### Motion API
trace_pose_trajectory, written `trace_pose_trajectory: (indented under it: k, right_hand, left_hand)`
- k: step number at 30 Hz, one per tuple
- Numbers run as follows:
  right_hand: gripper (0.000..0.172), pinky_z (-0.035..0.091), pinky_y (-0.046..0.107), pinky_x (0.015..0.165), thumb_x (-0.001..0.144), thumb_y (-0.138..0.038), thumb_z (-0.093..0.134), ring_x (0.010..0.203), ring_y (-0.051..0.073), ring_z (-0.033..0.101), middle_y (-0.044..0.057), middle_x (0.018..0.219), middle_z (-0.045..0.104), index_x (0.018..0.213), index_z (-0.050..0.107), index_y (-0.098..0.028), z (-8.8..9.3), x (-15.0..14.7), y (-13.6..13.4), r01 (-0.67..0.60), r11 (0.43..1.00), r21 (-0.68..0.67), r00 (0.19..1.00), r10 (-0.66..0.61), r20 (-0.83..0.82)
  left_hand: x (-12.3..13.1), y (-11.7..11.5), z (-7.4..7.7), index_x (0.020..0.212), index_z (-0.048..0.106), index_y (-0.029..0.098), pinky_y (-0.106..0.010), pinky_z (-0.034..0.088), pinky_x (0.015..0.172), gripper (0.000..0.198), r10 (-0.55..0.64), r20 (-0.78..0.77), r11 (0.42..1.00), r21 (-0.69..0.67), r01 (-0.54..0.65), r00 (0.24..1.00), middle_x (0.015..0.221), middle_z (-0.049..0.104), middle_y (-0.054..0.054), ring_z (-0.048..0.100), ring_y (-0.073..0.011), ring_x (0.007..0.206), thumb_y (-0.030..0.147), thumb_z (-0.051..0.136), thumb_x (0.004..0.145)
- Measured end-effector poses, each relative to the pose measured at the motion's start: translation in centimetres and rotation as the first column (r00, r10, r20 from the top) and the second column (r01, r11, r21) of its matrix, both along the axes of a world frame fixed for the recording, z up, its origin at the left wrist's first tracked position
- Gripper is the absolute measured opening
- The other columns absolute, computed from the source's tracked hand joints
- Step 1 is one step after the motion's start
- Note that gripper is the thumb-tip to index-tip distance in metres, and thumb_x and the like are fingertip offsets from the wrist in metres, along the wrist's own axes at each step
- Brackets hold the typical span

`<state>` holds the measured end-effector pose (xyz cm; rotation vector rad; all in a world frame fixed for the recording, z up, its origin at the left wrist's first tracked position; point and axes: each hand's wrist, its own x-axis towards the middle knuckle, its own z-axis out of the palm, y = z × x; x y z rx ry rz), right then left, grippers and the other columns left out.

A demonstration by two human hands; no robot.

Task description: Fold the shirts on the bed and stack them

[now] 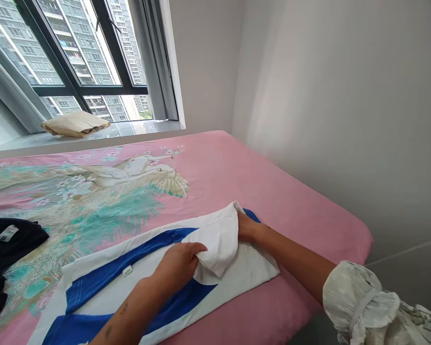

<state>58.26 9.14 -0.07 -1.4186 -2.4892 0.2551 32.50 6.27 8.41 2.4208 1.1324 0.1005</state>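
A white and blue garment (143, 239) lies spread over the near part of the pink bed, with a small white label on its blue band. My left hand (185, 261) pinches the edge of a white flap of the garment, thumb on top. Further right, my right hand (247, 227) reaches inside the white sleeve-like part, and its fingers are hidden by the cloth. Blue fabric shows just behind that hand.
The pink bed sheet (273, 201) carries a bird and feather print on its left. Dark clothing (17, 239) with a white tag lies at the left edge. A folded beige cloth (75, 123) rests on the windowsill. Walls stand behind and to the right.
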Motion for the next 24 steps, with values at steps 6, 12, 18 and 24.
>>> trace_pose_trajectory:
  k: [6, 12, 18, 24]
  right_hand:
    - [0.037, 0.009, 0.049, 0.112, 0.088, -0.029, 0.043, 0.131, 0.025, 0.031, 0.008, 0.133, 0.050, 0.122, 0.056, -0.024, 0.7, 1.9, -0.8, 0.051, 0.996, 0.076, 0.977, -0.066, 0.204]
    - [0.042, 0.001, 0.061, 0.108, 0.092, -0.032, 0.035, 0.136, 0.026, 0.022, 0.006, 0.138, 0.045, 0.133, 0.044, -0.029, 1.3, 2.0, -1.5, 0.139, 0.988, 0.070, 0.953, -0.153, 0.263]
    - [0.043, -0.001, 0.064, 0.106, 0.090, -0.029, 0.038, 0.136, 0.029, 0.020, 0.006, 0.138, 0.045, 0.132, 0.046, -0.032, 1.2, 1.6, -1.1, 0.173, 0.985, -0.008, 0.933, -0.162, 0.323]
    - [0.045, -0.002, 0.062, 0.107, 0.091, -0.035, 0.035, 0.137, 0.028, 0.018, 0.006, 0.138, 0.045, 0.135, 0.042, -0.030, 1.7, 1.7, -1.5, 0.156, 0.986, -0.060, 0.936, -0.128, 0.329]
  left_hand:
    - [-0.5, -2.3, -4.9, 0.103, 0.064, 0.024, -0.038, 0.043, 0.091, 0.041, -0.139, -0.102, 0.953, 0.255, 0.161, 0.985, 0.111, 0.066, -0.004, 0.058, -0.0224, 0.107, 0.003, 0.042, 0.076]
    - [-0.2, -3.4, -7.9, 0.109, 0.058, 0.024, -0.041, 0.039, 0.092, 0.040, -0.159, -0.037, 0.790, 0.595, 0.150, 0.987, 0.115, 0.061, -0.008, 0.055, -0.0245, 0.108, 0.003, 0.044, 0.078]
    - [-0.2, -3.7, -6.1, 0.099, 0.059, 0.025, -0.039, 0.037, 0.087, 0.030, -0.241, 0.134, 0.815, 0.565, 0.126, 0.961, 0.092, 0.065, -0.002, 0.058, -0.0183, 0.087, 0.007, 0.048, 0.078]
    - [-1.5, -3.9, -6.8, 0.092, 0.060, 0.026, -0.041, 0.032, 0.093, 0.025, -0.251, 0.108, 0.812, 0.565, 0.149, 0.962, 0.087, 0.065, 0.001, 0.058, -0.0160, 0.083, 0.008, 0.046, 0.081]
